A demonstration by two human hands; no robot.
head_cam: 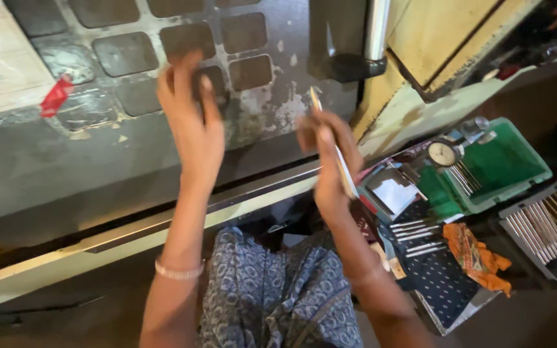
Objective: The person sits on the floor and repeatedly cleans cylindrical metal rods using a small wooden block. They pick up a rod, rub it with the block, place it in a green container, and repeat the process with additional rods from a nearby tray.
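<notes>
My left hand (191, 119) is raised with its fingers spread, pressed against a dark grey metal machine panel (124, 55) with square recessed pockets. It holds nothing. My right hand (330, 158) is closed around a thin flat light-coloured strip (342, 164), held nearly upright with its tip pointing up toward the panel. A bracelet circles my left wrist. Blue patterned clothing (272, 296) shows below my arms.
A green tray (504, 164) with a round dial gauge (443, 153) and thin metal rods sits at the right. A grey rack of metal rods (549, 222), an orange cloth (478, 254) and a dark dotted board (439, 283) lie nearby. A red tag (56, 95) sticks on the panel's left.
</notes>
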